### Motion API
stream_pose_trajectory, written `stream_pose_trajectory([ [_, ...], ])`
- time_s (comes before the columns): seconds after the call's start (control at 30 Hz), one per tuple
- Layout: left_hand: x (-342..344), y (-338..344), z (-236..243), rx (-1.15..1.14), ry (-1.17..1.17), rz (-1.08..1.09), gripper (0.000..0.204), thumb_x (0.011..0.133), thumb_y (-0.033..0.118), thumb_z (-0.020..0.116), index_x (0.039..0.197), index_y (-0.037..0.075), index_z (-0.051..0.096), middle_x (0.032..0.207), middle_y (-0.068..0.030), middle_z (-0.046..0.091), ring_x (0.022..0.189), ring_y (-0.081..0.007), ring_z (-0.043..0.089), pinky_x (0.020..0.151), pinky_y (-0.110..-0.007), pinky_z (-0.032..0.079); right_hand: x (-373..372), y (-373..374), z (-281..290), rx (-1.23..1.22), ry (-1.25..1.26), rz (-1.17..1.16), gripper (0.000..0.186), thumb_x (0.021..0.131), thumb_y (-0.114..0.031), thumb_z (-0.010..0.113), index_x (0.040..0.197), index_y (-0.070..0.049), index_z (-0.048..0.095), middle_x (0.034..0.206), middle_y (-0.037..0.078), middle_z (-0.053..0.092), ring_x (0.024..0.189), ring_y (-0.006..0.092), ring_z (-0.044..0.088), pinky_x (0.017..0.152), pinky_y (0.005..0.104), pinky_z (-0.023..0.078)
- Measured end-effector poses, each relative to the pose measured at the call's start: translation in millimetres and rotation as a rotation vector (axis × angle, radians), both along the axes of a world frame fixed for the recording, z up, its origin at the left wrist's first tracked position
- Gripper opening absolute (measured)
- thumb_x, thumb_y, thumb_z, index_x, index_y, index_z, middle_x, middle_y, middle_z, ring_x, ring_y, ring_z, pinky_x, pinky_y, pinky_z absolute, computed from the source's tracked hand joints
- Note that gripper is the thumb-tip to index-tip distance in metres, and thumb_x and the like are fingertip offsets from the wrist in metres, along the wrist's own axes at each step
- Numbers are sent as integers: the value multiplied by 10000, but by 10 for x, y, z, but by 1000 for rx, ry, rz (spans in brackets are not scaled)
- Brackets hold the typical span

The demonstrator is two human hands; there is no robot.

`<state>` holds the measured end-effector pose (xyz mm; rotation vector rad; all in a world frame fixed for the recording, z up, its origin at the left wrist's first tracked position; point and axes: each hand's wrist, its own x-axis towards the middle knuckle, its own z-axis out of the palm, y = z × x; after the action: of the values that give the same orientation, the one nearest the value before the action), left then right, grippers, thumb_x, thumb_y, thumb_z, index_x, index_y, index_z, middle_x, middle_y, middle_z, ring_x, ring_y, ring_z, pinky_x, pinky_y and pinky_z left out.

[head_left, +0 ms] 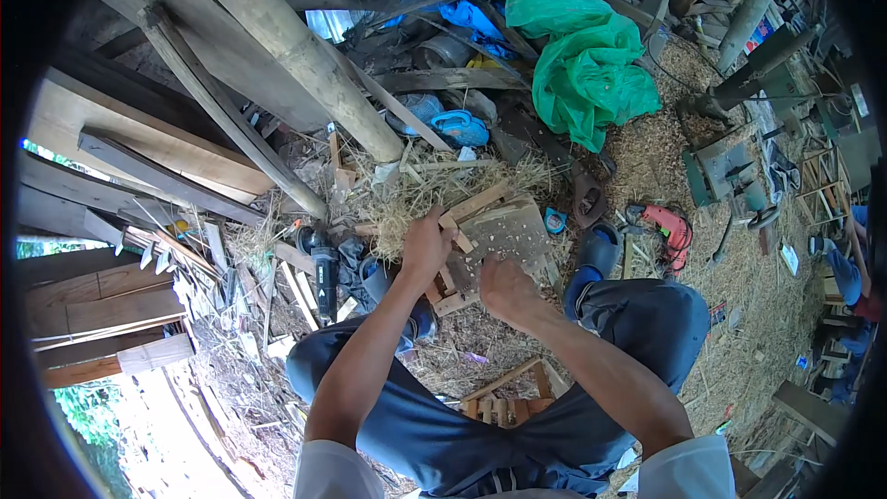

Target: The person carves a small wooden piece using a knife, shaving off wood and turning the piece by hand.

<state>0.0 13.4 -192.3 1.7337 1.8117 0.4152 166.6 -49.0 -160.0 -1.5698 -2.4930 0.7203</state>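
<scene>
At the frame's centre, a small wooden strip is pinched by the left hand; it is judged light and stiff, best gripped by its long edges; the right hand is curled at a flat board, its contents hidden.

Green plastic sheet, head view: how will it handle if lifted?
The green plastic sheet will probably flop and change shape: it lies crumpled in loose folds. Likely light for its size, since it looks thin. It lies against wood shavings, so some may come along.
</scene>
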Motion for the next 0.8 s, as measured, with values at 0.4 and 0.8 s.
stream_pose_trajectory([
  [0.4, 11, -13, -72, -60, -70, 84, 369, 736, 142, 704, 1068, 69, 559, 817, -236, 622, 795, -415, 609, 674, -467, 472, -196, 333, -5, -454, -73, -27, 348, 838, -40, 456, 1102, 184, 433, 860, 270, 621, 773, 349, 658, 629, 398, 550],
  [0.8, 94, -108, -103, 112, -95, 40, 339, 742, 29, 627, 1071, 23, 547, 785, -244, 599, 748, -397, 598, 643, -441, 464, -335, 493, -320, -579, -35, -130, 276, 889, -146, 431, 1020, 66, 551, 975, 256, 619, 925, 384, 620, 787, 428, 511],
])
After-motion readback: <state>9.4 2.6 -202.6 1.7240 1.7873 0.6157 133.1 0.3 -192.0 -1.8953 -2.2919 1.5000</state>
